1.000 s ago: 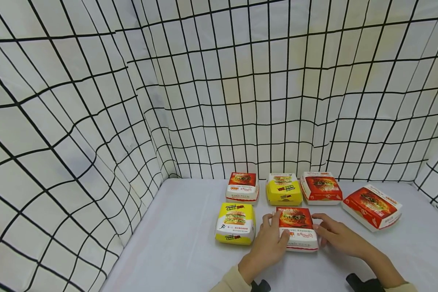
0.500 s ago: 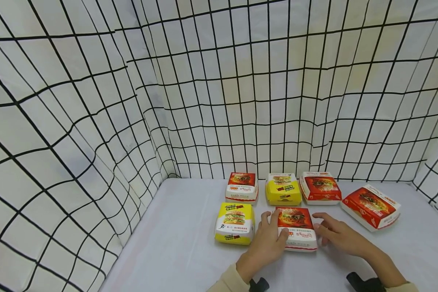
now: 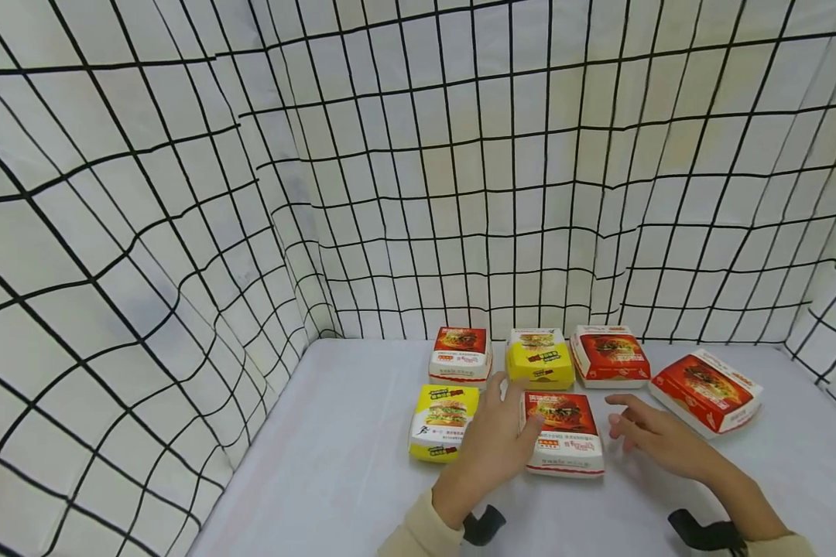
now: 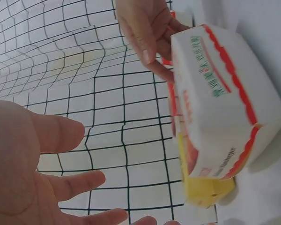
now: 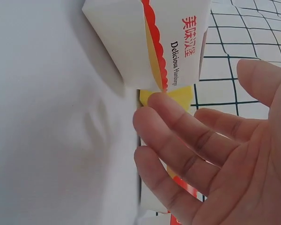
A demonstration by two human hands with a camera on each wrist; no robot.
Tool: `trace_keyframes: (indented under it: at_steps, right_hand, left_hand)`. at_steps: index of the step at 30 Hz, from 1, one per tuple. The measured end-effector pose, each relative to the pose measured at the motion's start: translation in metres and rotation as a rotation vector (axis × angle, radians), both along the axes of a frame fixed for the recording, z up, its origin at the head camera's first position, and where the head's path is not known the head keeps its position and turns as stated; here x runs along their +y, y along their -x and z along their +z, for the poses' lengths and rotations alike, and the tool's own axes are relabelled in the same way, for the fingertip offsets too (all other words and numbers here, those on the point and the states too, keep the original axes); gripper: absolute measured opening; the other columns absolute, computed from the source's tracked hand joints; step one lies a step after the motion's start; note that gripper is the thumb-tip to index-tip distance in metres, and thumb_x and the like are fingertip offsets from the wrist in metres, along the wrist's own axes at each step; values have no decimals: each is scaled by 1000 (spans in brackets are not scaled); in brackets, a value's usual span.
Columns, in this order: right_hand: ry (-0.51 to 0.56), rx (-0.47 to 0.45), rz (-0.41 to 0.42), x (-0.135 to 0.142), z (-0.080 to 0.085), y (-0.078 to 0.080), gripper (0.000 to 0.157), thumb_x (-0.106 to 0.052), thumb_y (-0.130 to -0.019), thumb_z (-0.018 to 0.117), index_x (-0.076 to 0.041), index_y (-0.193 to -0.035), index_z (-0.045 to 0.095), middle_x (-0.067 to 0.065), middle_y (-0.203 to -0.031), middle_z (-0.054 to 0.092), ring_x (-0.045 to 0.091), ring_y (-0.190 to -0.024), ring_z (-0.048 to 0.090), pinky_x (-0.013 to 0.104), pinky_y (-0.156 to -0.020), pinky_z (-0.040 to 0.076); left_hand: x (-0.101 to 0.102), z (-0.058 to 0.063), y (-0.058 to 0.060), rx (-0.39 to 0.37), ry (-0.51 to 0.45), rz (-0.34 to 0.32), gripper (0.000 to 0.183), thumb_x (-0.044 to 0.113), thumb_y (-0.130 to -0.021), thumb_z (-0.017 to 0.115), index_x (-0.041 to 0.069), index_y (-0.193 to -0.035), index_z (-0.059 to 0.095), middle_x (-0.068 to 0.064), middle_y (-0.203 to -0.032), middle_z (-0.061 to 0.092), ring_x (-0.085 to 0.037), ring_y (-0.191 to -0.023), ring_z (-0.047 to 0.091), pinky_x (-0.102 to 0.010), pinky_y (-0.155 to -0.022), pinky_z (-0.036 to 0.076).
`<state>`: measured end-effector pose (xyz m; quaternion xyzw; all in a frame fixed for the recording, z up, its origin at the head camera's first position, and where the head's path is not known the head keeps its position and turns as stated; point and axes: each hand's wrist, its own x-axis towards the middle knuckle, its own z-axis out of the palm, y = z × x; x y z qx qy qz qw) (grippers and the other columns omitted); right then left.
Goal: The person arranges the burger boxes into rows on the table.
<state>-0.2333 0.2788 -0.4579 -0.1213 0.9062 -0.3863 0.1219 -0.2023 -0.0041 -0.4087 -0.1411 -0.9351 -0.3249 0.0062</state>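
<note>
A red and white hamburger box (image 3: 564, 433) lies flat at the front of the white table, between my two hands. My left hand (image 3: 491, 445) is off to its left with spread fingers, overlapping the right edge of a yellow and white hamburger box (image 3: 437, 422) in the head view. In the left wrist view, a gap shows between that hand (image 4: 23, 173) and the red box's side (image 4: 215, 108). Right of the box, my right hand (image 3: 665, 441) hovers with loosely bent fingers. The right wrist view shows its palm (image 5: 243, 164) holding nothing, fingertips just short of the box (image 5: 173, 42).
Behind stand a red and white box (image 3: 460, 357), a yellow box (image 3: 539, 360) and a red box (image 3: 611, 356) in a row. Another red box (image 3: 707, 391) sits askew at the right. A white wall with black grid lines (image 3: 446, 193) encloses the table (image 3: 320, 464).
Both hands have come off the front red box: the left moved up and to the left, the right drew slightly away to the right. The boxes stay in place.
</note>
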Motion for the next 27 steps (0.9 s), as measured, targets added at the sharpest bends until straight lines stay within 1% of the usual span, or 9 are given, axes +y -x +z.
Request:
trace_keyframes:
  at_steps: [3, 6, 10, 13, 15, 19, 22, 23, 27]
  right_hand:
    - [2, 32, -1, -4, 4, 2, 57, -37, -105, 55, -4, -149, 41, 7, -107, 71, 20, -85, 61, 35, -71, 51]
    - [-1, 89, -2, -7, 12, 6, 57, -38, -104, 57, -4, -148, 43, 9, -107, 71, 20, -87, 62, 36, -71, 52]
    - [1, 175, -3, -9, 26, 15, 54, -38, -104, 59, -5, -145, 46, 10, -106, 69, 21, -90, 63, 36, -71, 53]
    - [4, 219, 8, -13, 38, 25, 53, -37, -104, 58, -3, -143, 48, 10, -103, 69, 21, -89, 64, 36, -71, 54]
    - [-10, 240, 9, -16, 46, 35, 54, -40, -105, 56, -2, -143, 49, 12, -104, 69, 22, -91, 64, 35, -71, 54]
    - [-13, 254, 9, -24, 57, 57, 53, -41, -106, 54, -1, -141, 51, 20, -121, 66, 29, -106, 63, 40, -81, 56]
    - [-16, 236, 13, -29, 63, 74, 51, -39, -107, 52, 0, -140, 51, 24, -131, 62, 35, -115, 61, 47, -88, 57]
    - [-20, 221, 14, -30, 64, 80, 51, -38, -107, 51, 0, -140, 50, 24, -132, 61, 35, -115, 62, 48, -90, 57]
    - [-58, 162, 13, -40, 63, 101, 55, -39, -107, 49, 1, -144, 46, 28, -139, 56, 40, -121, 60, 51, -94, 56]
  left_hand:
    - [-6, 17, 9, 34, -13, -6, 53, 41, -103, 58, 22, -151, 47, -6, -157, 42, -25, -140, 48, -50, -106, 50]
    - [-9, 37, 23, 78, 7, -25, 51, 42, -103, 56, 23, -150, 49, -4, -150, 51, -24, -133, 53, -47, -107, 50]
    - [-10, 60, 45, 113, -3, -53, 47, 40, -103, 57, 22, -147, 53, -4, -142, 59, -24, -125, 60, -44, -101, 52]
    - [-9, 70, 62, 109, -44, -59, 41, 37, -103, 59, 21, -142, 58, -4, -137, 63, -23, -118, 63, -41, -93, 53]
    - [-7, 72, 75, 108, -60, -51, 39, 35, -103, 58, 21, -139, 60, -4, -134, 65, -22, -113, 64, -38, -89, 53]
    - [-2, 67, 101, 72, -81, 1, 36, 34, -103, 59, 20, -136, 62, -5, -129, 67, -21, -108, 64, -35, -83, 53]
    - [4, 59, 116, 22, -73, 47, 35, 34, -103, 60, 20, -135, 62, -5, -127, 67, -21, -106, 63, -35, -82, 53]
    - [6, 56, 120, 5, -64, 60, 35, 34, -103, 60, 20, -135, 62, -5, -126, 67, -20, -106, 63, -35, -82, 53]
    - [15, 41, 132, -62, -41, 79, 36, 33, -103, 59, 18, -136, 62, -7, -133, 66, -21, -106, 63, -37, -87, 54]
